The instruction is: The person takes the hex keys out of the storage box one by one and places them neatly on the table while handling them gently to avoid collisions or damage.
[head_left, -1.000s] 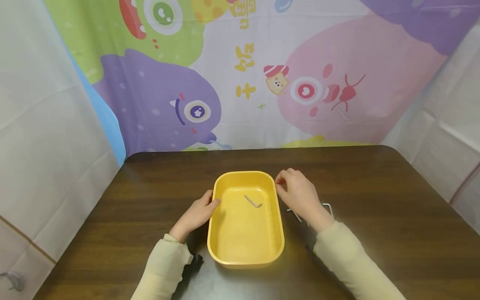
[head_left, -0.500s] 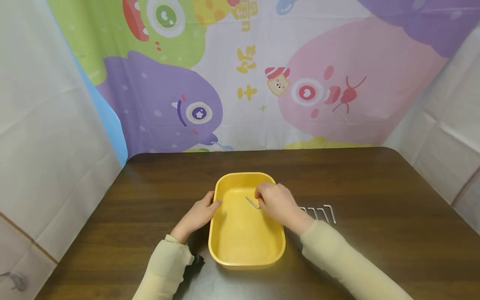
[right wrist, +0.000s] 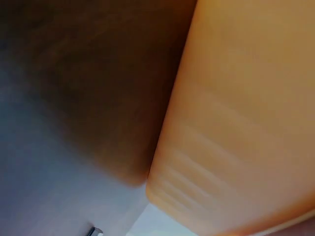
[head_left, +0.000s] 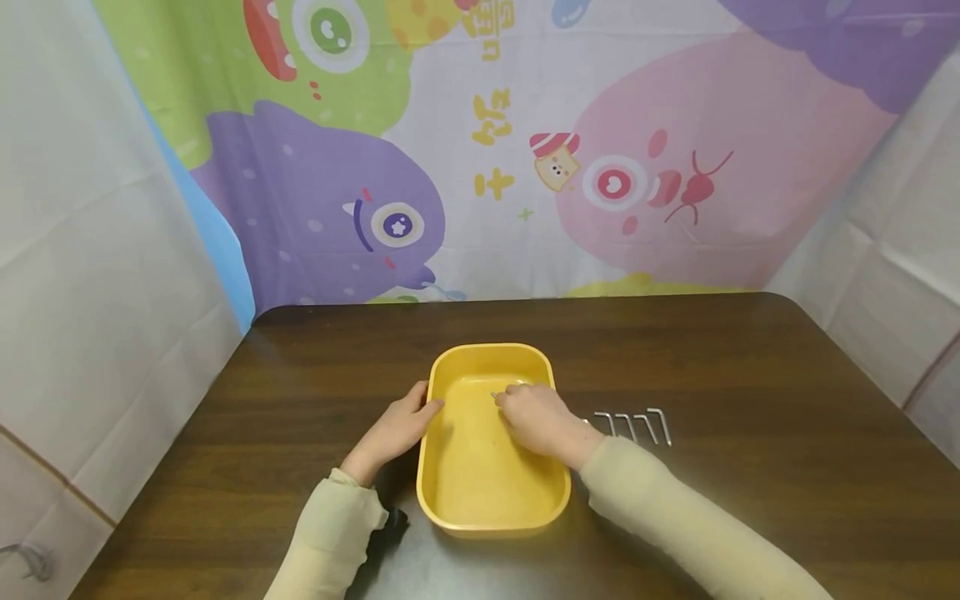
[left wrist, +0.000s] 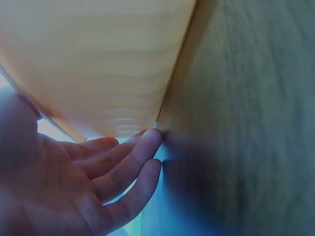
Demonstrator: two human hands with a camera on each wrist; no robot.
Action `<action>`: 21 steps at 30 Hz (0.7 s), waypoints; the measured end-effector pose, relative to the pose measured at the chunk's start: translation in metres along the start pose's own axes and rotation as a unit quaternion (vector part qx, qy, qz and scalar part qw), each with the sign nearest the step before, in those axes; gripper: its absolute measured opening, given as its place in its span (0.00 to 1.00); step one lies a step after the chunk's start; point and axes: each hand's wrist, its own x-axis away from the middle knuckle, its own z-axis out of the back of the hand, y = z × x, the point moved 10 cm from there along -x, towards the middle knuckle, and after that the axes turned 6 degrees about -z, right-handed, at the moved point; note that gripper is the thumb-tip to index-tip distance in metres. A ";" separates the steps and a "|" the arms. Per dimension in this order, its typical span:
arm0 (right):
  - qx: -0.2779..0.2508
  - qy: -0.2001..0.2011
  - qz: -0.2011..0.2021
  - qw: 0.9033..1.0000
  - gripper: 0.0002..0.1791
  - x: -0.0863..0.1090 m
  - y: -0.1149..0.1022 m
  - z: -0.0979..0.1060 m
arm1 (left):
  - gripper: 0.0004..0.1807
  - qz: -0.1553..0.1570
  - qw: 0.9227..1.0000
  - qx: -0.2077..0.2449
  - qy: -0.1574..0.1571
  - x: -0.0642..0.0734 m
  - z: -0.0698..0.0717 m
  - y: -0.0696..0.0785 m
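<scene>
A yellow plastic tray [head_left: 480,500] sits on the brown table. My left hand [head_left: 397,425] grips its left rim, thumb over the edge and fingers along the outside wall; the left wrist view shows the fingertips [left wrist: 153,137] low beside the tray wall [left wrist: 98,59]. Inside the tray my right hand [head_left: 540,421] has its fingers curled down at a small silver hex key [head_left: 494,395]. Only one end of that key shows past the fingers; the hand hides the rest. In the right wrist view the tray's outer wall [right wrist: 236,123] fills the right side.
Several silver hex keys [head_left: 651,427] lie in a row on the table, right of the tray, one partly behind the right wrist. A black item [head_left: 396,521] shows by the left sleeve. A patterned cloth [head_left: 495,250] hangs behind the table [head_left: 337,342].
My right hand has come from beyond the tray's right rim, over it and down to the hex key inside. The row of keys on the table is now uncovered. My left hand stays put.
</scene>
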 end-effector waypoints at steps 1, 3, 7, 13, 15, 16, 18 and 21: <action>0.014 -0.013 0.000 1.000 0.09 0.000 -0.001 -0.003 | 0.24 0.000 1.000 -0.001 0.000 0.000 0.000 0.000; 0.047 -0.036 -0.001 0.998 0.12 0.000 -0.002 -0.009 | 0.24 -0.001 1.000 -0.003 0.002 0.000 0.001 0.001; 0.084 -0.061 0.000 0.995 0.18 0.001 -0.003 -0.014 | 0.23 0.000 1.000 -0.002 0.002 -0.001 0.001 0.001; 0.079 -0.045 -0.001 0.996 0.17 0.001 -0.004 -0.013 | 0.23 0.002 1.000 0.002 0.001 -0.001 0.001 0.001; 0.071 -0.041 0.000 0.997 0.17 0.001 -0.004 -0.013 | 0.24 0.004 1.000 0.003 0.000 0.000 0.001 0.001; 0.068 -0.040 0.001 0.997 0.16 0.001 -0.004 -0.013 | 0.24 0.004 1.000 0.002 -0.001 0.000 0.000 0.001; 0.064 -0.041 0.004 0.997 0.15 0.002 -0.004 -0.014 | 0.24 0.004 1.000 0.002 -0.002 0.000 0.000 0.001; 0.064 -0.040 0.011 0.997 0.12 0.002 -0.005 -0.015 | 0.24 0.001 1.000 0.000 -0.001 0.000 0.000 0.001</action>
